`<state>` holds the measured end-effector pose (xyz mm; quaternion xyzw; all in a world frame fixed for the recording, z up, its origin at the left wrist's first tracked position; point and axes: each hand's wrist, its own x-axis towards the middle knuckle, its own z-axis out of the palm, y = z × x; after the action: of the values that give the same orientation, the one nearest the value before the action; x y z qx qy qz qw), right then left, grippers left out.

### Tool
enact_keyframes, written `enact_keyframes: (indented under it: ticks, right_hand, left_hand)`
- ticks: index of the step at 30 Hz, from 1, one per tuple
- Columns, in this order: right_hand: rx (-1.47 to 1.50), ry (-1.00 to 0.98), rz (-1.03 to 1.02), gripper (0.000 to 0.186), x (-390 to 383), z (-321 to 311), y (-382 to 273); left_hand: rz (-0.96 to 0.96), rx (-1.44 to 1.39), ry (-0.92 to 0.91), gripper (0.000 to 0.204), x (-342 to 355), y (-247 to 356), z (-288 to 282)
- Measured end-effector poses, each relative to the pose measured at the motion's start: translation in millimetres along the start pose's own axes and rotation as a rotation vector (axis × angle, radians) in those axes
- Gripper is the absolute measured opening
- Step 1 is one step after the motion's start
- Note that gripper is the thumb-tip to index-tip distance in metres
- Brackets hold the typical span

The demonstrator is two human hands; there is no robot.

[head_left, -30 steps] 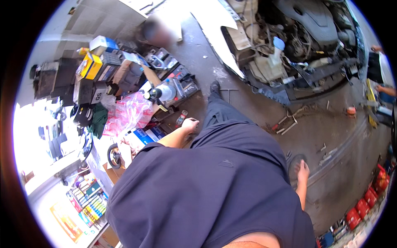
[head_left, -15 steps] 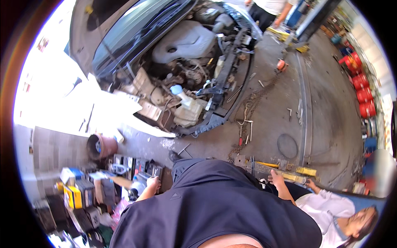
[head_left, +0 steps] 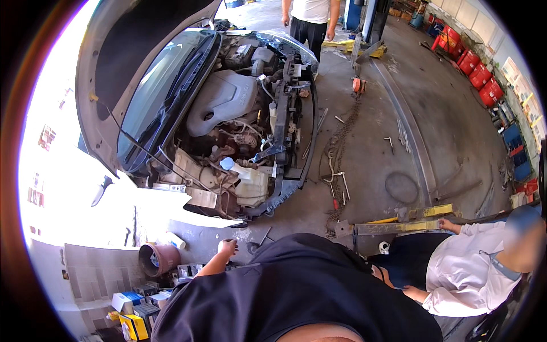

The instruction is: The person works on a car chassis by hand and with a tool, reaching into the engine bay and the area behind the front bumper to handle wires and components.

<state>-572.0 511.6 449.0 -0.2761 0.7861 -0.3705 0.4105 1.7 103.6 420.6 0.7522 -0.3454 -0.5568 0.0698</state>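
My left hand hangs beside my body, its fingers curled in, with nothing visible in them. It is nearest to the front corner of a car and a T-handled tool on the floor. Only a strip of skin from my right arm shows beside my dark shirt; its fingers are hidden. Ahead, the car stands with its hood raised and its front stripped of the bumper. A grey engine cover and a white reservoir with a blue cap sit in the engine bay.
At right, a co-worker in a light top touches a yellow lift arm. Another person stands beyond the car. A chain, hand tools and a black hose ring lie on the floor. A bucket and boxes stand left.
My view has swung, so the car sits lower and further left. My left hand is further forward. My right hand has dropped mostly out of sight. The co-worker at right stands more upright.
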Motion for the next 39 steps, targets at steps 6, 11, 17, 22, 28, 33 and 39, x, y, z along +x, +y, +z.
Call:
enact_keyframes:
  ticks: [6, 11, 17, 22, 28, 33, 39]
  right_hand:
    - [0.018, 0.049, 0.406, 0.040, -10.1, 5.1, -37.1]
    - [0.021, -0.033, 0.168, 0.040, 20.0, 1.9, 19.3]
    - [0.385, -0.040, 0.481, 0.039, 82.8, -6.2, 89.0]
    - [-0.009, 0.098, 0.440, 0.043, 120.9, -14.7, 92.1]
    - [-0.110, -0.013, 0.367, 0.046, 151.7, -15.8, 111.9]
    - [0.074, 0.018, 0.459, 0.043, 114.3, 7.8, 33.8]
    - [0.287, -0.038, 0.644, 0.036, 86.2, 3.0, -11.7]
  left_hand:
    - [-0.034, 0.068, -0.042, 0.027, 2.0, -11.6, 3.2]
    - [-0.128, -0.033, -0.032, 0.025, 9.3, -48.8, -7.6]
    - [-0.109, 0.055, 0.028, 0.026, -11.0, -74.3, -8.9]
    - [-0.123, 0.019, 0.041, 0.021, -30.0, -75.2, 0.4]
    - [-0.135, -0.109, 0.069, 0.018, -22.3, -86.8, 4.9]
    - [-0.136, -0.022, 0.118, 0.016, -58.7, -68.1, -4.2]
    - [0.342, 1.283, -0.153, 0.021, -6.2, -77.1, -11.7]
